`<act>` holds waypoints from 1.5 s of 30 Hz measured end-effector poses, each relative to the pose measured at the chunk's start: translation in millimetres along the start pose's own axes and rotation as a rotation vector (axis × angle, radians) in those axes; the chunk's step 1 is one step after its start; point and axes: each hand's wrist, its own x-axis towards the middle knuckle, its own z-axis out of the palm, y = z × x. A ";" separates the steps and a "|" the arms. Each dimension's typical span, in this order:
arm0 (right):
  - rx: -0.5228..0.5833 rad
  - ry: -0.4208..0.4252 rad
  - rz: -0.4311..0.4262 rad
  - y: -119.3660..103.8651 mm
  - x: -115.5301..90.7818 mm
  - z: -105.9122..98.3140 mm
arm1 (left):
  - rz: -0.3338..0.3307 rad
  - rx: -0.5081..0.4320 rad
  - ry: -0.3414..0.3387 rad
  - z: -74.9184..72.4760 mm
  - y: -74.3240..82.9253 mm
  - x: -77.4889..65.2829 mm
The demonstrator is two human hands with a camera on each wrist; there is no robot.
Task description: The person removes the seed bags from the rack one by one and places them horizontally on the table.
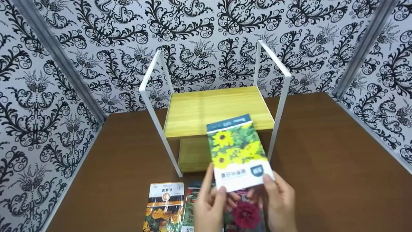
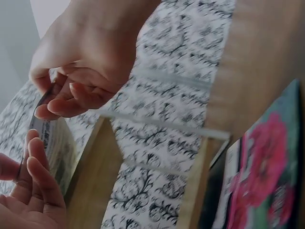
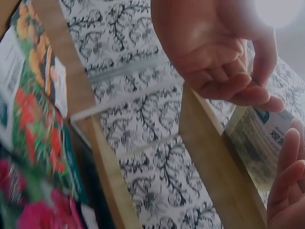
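Note:
A seed packet (image 1: 238, 151) with yellow flowers and a dark blue top band is held up in front of the shelf, tilted slightly. My left hand (image 1: 209, 203) pinches its lower left corner, thumb on the front and fingers behind. At the lower right corner, my right hand (image 1: 281, 199) grips it the same way. Both wrist views show the packet edge-on between the hands. Below lie a packet with orange flowers (image 1: 164, 209), one with red flowers (image 3: 38, 119), and one with a magenta flower (image 1: 246, 214), partly covered by the hands.
A small two-tier shelf with a white frame (image 1: 280, 106) and wooden boards (image 1: 215, 106) stands on the brown table (image 1: 322, 161). The packet overlaps its front in the head view. Black-and-white patterned walls (image 1: 193, 32) enclose the table at the back and sides.

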 end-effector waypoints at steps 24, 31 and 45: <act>-0.410 0.401 0.345 9.8 -36.2 -70.3 | -0.042 0.077 -0.356 34.8 -57.7 -18.2; -0.598 0.359 0.586 15.2 -37.0 -89.9 | -0.213 0.152 -0.324 39.7 -67.1 -19.8; -0.711 0.187 0.685 25.9 -37.9 -141.2 | -0.383 0.374 -0.427 51.0 -86.3 -16.8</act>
